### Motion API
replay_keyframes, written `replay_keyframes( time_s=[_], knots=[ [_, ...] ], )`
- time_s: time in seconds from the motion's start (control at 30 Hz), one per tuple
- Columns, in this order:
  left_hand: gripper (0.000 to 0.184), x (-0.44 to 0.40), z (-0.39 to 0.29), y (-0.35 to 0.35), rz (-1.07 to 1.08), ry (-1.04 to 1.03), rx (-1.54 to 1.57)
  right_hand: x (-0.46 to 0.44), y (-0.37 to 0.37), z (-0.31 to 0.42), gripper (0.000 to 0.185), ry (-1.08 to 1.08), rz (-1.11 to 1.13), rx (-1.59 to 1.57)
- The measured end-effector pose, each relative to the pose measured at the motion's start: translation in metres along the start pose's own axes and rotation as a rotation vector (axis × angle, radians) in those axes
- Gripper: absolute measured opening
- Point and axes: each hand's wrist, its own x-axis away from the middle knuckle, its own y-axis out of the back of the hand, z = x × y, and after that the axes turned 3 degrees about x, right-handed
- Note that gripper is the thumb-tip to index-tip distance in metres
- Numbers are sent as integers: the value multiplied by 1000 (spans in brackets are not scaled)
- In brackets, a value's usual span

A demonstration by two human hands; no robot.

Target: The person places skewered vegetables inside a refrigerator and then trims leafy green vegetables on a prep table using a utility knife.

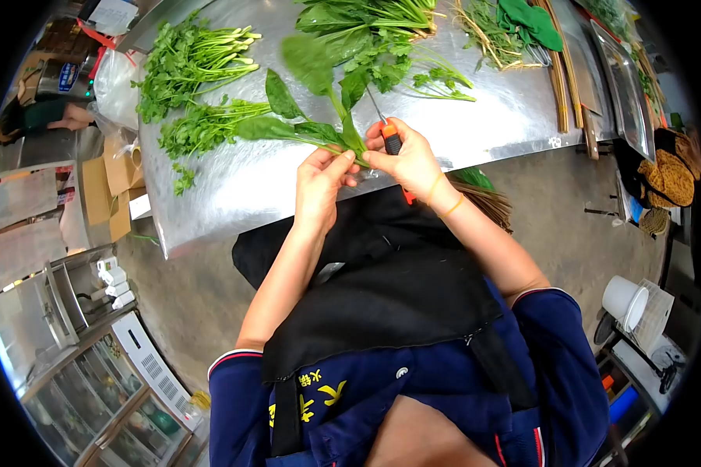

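Above the front edge of the metal table (218,198), my left hand (321,183) pinches the stem end of a leafy green plant (347,128). Its broad leaves fan out upward and to the left. My right hand (410,159) holds the same stem base between thumb and finger, and a small knife with an orange and black handle (392,140) rests in its fingers, blade pointing up and away. Bunches of celery-like greens (191,70) lie at the left of the table. Another pile of broad leafy greens (343,27) lies behind my hands.
Sprigs (444,82) lie right of centre. Farther right are roots, a green cloth (530,23), long sticks (557,78) and a metal tray (623,89). A cardboard box (105,187) stands left of the table. Another person's hand (72,117) shows at the far left.
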Motion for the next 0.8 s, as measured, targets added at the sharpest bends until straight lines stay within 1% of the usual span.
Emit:
replay_keyframes(
  time_s=[0.1, 0.2, 0.3, 0.33, 0.43, 0.5, 0.6, 0.7, 0.8],
  knots=[
    [14, -1, 2, 7, -3, 34, 19, -1, -4, 2, 30, -15, -1, -16],
    [15, -1, 4, 12, 9, 73, 11, -2, -4, 4, 32, -40, 56, -140],
    [18, 4, -2, 5, 27, 70, 29, -2, 1, 11, 32, -127, 183, -203],
    [20, 5, -4, 3, 38, 77, -33, -2, 0, 14, 32, -132, 191, -204],
    [21, 1, 0, 9, 59, 90, -7, 0, 2, 16, 31, -158, 198, -220],
    [18, -2, 2, 10, 62, 101, 26, -5, 3, 10, 31, -187, 193, -252],
    [17, -5, 3, 9, 55, 73, 44, -11, 3, 5, 32, -221, 187, -249],
    [18, -10, 7, 10, 48, 32, -5, -11, 2, 13, 32, -189, 213, -192],
    [19, -13, 9, 10, 47, 21, -21, -20, 2, 4, 34, -113, 213, -46]
  ],
)
